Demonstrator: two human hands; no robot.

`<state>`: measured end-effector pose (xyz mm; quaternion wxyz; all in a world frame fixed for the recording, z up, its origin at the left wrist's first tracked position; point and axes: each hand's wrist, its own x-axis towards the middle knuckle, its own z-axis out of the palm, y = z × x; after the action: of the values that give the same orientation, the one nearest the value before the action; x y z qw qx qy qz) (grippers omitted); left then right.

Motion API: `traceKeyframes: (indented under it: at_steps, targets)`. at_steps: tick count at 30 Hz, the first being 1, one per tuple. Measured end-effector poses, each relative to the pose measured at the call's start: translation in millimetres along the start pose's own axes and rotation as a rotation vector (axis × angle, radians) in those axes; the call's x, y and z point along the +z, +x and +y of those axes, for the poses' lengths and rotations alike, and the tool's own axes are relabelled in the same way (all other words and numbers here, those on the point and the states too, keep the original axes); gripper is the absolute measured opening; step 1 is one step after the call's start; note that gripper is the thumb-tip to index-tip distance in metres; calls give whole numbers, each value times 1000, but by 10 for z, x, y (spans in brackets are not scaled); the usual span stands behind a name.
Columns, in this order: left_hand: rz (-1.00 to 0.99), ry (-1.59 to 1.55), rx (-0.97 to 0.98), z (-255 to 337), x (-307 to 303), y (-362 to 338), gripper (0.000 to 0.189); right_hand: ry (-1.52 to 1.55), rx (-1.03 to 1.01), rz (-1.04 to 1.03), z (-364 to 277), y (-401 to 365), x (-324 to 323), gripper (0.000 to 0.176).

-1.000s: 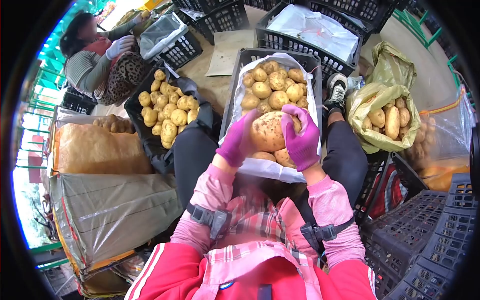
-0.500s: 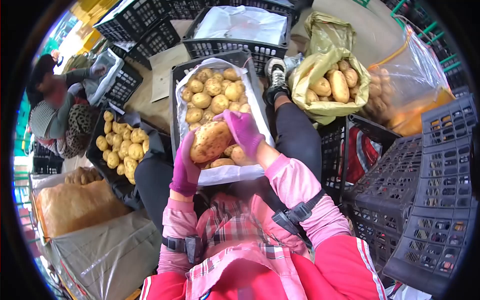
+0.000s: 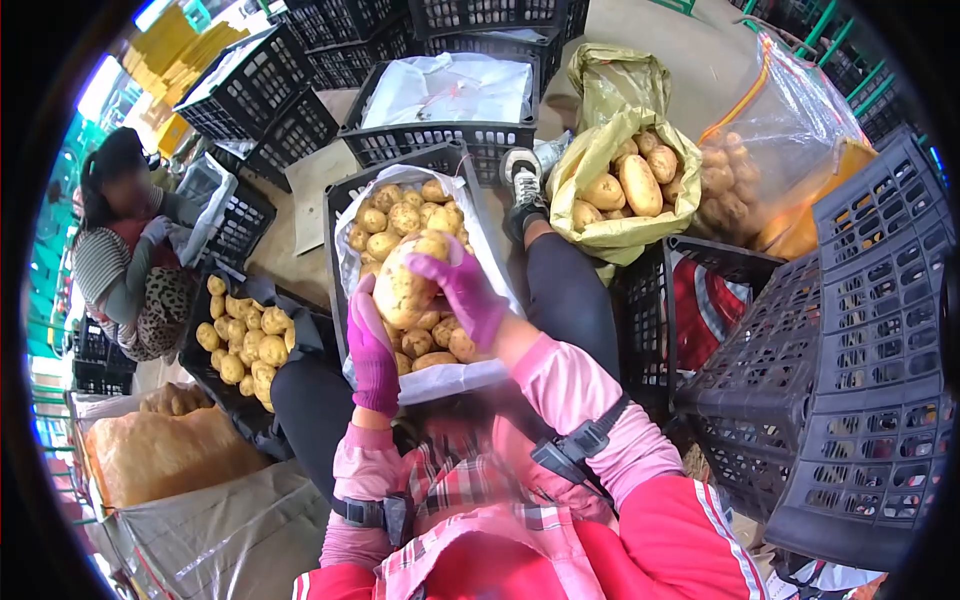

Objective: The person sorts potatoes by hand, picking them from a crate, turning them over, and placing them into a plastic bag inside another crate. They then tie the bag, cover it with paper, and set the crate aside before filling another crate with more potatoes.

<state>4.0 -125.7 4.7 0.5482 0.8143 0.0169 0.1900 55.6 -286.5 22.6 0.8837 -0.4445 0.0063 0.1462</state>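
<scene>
A large potato (image 3: 408,284) is held up between my two hands, above the crate in front of me. My left hand (image 3: 373,350), in a purple glove, is pressed to its lower left side. With its fingers on the upper right side, my right hand (image 3: 468,292), gloved alike, grips it too. Under them stands a black crate (image 3: 337,195) with a white liner (image 3: 463,377), filled with smaller potatoes (image 3: 400,215). The held potato hides part of that heap.
At left is a black crate of small potatoes (image 3: 250,340); beyond it sits another person (image 3: 130,250). A yellow-green bag (image 3: 590,232) holds large potatoes at right. Stacked black crates (image 3: 870,380) line the right side, and a lined crate (image 3: 445,90) stands ahead.
Between my hands the potato has turned from lying slanted to more upright. My view has shifted slightly. The other person's hand has drawn back toward the body.
</scene>
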Motion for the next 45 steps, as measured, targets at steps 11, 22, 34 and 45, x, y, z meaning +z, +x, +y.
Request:
traceKeyframes:
  at_steps: [11, 22, 34, 45]
  targets:
    - [-164, -125, -492, -371, -336, -228, 47, -1285, -225, 842, -2630, 667, -2208, 101]
    - [-214, -144, -511, -415, -16, -149, 40, -1854, 626, 445, -2765, 1264, -2472, 70]
    - [-155, -314, -578, -393, 64, -259, 33, -2246, 380, 696, -2547, 1354, -2089, 62]
    - [-172, -188, -528, -371, -195, -310, 39, -2124, -354, 652, -2567, 1738, -2340, 31]
